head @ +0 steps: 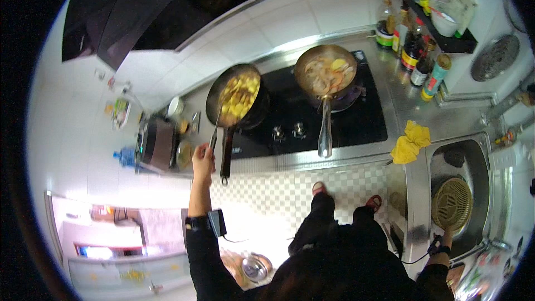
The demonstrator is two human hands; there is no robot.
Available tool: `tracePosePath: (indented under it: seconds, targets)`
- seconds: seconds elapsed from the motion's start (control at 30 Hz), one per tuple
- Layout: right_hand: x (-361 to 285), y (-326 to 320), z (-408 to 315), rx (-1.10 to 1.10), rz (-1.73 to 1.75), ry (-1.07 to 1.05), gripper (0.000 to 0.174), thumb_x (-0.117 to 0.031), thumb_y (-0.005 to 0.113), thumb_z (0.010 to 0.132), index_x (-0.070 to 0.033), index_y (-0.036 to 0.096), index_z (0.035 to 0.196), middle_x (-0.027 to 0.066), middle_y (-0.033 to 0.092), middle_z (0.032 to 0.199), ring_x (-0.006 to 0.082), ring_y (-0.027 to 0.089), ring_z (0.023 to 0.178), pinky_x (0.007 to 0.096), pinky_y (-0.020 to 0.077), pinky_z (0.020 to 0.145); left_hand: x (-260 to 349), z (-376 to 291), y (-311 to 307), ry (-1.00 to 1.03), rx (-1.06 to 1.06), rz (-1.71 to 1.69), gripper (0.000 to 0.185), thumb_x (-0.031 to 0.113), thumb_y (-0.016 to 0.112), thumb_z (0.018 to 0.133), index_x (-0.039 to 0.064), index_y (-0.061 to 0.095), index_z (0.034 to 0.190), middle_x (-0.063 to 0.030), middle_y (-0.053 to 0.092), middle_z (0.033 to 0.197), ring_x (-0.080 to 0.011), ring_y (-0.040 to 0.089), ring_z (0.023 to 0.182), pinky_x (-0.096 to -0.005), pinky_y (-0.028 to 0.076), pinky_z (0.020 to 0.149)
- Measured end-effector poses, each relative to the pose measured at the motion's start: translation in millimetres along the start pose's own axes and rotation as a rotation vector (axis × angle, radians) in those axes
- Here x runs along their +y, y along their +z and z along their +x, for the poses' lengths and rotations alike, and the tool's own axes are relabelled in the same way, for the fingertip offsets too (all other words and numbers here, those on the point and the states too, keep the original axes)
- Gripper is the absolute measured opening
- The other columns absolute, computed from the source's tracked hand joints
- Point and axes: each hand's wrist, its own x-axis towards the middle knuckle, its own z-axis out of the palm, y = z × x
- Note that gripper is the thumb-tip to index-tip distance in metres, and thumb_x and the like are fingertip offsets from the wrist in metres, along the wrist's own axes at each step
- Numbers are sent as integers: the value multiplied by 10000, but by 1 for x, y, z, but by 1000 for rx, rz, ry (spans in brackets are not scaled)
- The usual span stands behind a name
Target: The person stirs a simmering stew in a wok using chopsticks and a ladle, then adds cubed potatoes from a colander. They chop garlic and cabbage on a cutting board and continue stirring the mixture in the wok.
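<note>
My left hand (203,159) grips the handle of a spatula (213,138). The spatula's far end lies among yellow diced pieces, perhaps potato, mixed with browner bits (240,96). These fill a dark frying pan (212,88) on the left side of the stove, its black handle (226,154) pointing towards me just right of my hand. Far to the right, my right hand (448,236) holds the near rim of a tan plastic colander (452,202) in the steel sink (480,167). The colander looks bare inside; my right fingers are partly hidden.
A second pan (326,50) with simmering food and a steel handle (325,133) sits on the black glass hob (284,96). A yellow cloth (411,142) lies beside the sink. Several sauce bottles (413,52) line the back right. A dark appliance (156,142) stands left.
</note>
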Motion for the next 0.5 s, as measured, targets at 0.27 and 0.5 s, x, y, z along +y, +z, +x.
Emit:
tracePosePath:
  seconds: [0.27,0.5]
  targets:
    - [-48,38,2,296,1146,599,219,-220,624,905,-31,606,1014,97,614,892,171,568,757,269,480,623,16,-28,-1,29,81,80,226,189,594,961,96,579,1167,-2,548,675,-51,395,439,-221,269,380]
    - [-47,22,-7,0,1097,370,306,-358,702,839,-88,560,827,19,458,606,144,404,494,294,456,546,23,-1,39,261,16,524,196,148,623,910,77,627,1093,-80,576,642,-120,484,507,-317,388,474]
